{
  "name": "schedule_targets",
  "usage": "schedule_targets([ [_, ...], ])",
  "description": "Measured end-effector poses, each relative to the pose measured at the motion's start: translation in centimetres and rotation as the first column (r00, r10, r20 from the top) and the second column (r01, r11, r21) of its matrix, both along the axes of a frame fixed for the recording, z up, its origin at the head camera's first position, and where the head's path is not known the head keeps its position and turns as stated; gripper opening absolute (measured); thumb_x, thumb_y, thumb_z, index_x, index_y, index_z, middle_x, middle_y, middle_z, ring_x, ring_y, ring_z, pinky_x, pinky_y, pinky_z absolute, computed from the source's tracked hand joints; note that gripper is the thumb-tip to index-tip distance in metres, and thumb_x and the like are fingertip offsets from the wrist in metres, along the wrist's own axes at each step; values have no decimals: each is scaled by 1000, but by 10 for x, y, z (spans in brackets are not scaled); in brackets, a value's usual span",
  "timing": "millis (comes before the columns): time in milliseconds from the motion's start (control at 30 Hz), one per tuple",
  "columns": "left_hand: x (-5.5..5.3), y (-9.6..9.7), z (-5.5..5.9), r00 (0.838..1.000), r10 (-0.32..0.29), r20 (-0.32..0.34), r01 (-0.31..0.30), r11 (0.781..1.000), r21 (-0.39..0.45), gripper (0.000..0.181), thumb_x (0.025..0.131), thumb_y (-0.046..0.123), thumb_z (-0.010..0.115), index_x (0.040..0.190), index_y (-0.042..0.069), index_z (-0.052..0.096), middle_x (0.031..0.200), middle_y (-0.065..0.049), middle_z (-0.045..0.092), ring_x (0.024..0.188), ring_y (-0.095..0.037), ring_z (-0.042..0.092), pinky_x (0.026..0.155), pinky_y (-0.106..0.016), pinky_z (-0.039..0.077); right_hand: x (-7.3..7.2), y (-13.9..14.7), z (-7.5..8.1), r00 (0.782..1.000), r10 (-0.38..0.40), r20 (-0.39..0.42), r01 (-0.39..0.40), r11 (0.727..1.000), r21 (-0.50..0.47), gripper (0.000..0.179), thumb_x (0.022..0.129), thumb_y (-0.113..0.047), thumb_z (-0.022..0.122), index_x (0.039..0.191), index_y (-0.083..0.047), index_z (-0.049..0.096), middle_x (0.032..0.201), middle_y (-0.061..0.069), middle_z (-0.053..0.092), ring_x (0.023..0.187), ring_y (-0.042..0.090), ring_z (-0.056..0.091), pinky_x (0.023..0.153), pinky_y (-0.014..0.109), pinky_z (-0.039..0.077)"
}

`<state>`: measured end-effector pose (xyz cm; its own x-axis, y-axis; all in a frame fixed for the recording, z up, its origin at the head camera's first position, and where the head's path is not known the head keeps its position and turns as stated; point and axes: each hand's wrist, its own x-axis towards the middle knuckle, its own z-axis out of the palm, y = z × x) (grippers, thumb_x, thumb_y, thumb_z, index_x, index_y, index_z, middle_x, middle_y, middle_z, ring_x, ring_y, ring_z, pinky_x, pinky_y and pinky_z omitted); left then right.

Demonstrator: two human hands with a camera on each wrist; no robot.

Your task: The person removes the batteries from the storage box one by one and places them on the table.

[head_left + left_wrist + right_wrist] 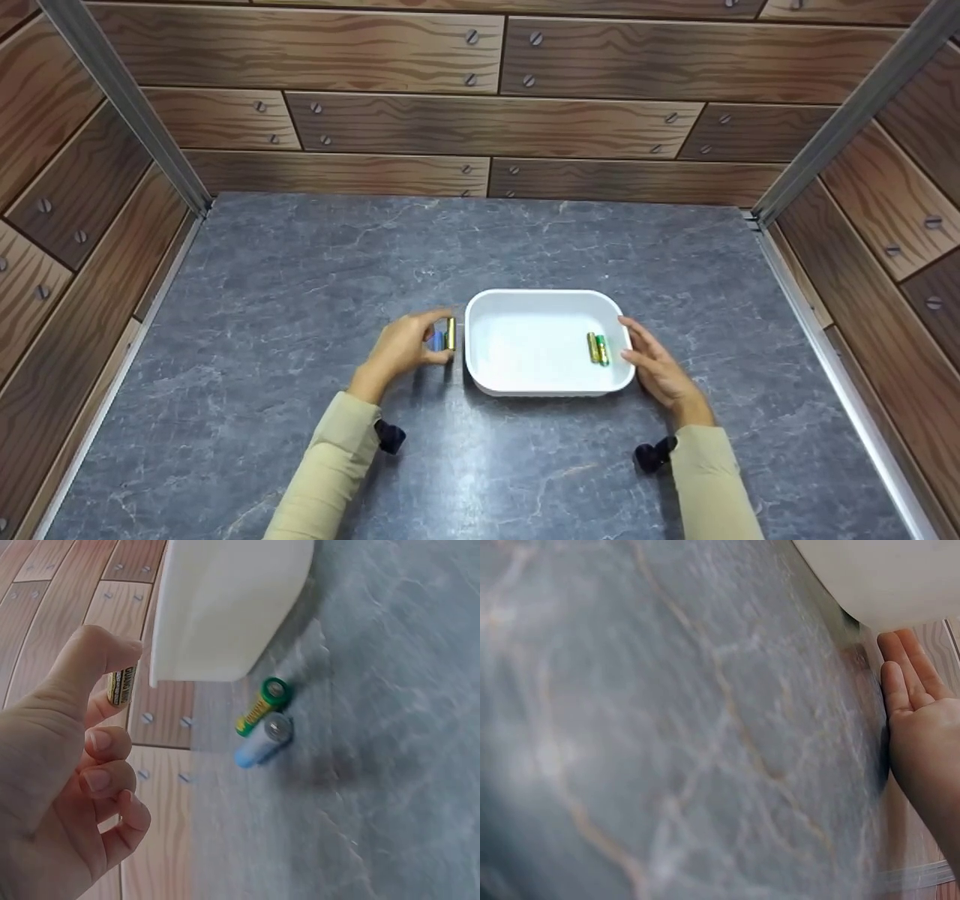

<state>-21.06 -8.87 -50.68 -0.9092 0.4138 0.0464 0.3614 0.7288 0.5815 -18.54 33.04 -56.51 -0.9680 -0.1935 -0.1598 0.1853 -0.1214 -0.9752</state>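
A gold and black battery [121,686] is pinched between thumb and index finger of my left hand [401,345], raised just left of the white tub [541,387]. Below it, a green battery [262,705] and a blue and silver battery [264,739] stand side by side on the table; in the head view they are partly hidden. Inside the tub, near its right end, lie a gold battery [592,348] and a green and gold battery [602,350]. My right hand [660,367] rests against the tub's right side, its fingers fairly straight in the right wrist view.
The grey marbled table [337,247] stretches around the tub. Wood-patterned panels [390,124] enclose it at the back and both sides, with metal posts [840,112] at the corners. A dark wrist camera [390,436] sits on each sleeve.
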Motion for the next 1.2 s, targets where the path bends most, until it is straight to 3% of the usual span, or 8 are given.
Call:
schedule_targets([
  [400, 3, -14, -20, 996, 42, 73, -41, 999, -13, 58, 73, 27, 80, 127, 16, 62, 72, -9, 59, 58, -11, 36, 55, -26, 28, 0, -1, -2, 1000, -17, -6, 17, 1000, -13, 57, 92, 2, 53, 145, -11, 36, 130, -22, 54, 119, -6, 50, 98, 12, 39],
  [900, 0, -24, -34, 993, 94, 68, -86, 990, -116, 63, 69, 26, 81, 128, 19, 61, 68, 4, 48, 61, -12, 40, 58, -30, 34, 0, 0, -4, 1000, -11, -21, 11, 1000, -24, 58, 91, 2, 54, 145, -8, 35, 132, -16, 53, 121, -3, 50, 98, 13, 40],
  [1033, 0, -25, -35, 992, 114, 50, -104, 981, -165, 62, 69, 28, 82, 127, 20, 62, 76, -4, 60, 69, -18, 49, 67, -40, 47, 0, -1, -4, 1000, -13, -26, 13, 1000, -27, 57, 91, 2, 54, 145, -8, 35, 132, -16, 53, 122, -2, 50, 99, 13, 39],
  [1200, 0, -27, -39, 993, 118, 16, -113, 975, -193, 61, 69, 27, 81, 126, 18, 62, 106, -14, 72, 90, -30, 66, 81, -49, 52, 0, -1, -4, 999, -20, -29, 19, 999, -36, 56, 91, 3, 53, 144, -10, 38, 132, -16, 54, 122, -2, 50, 99, 13, 39],
])
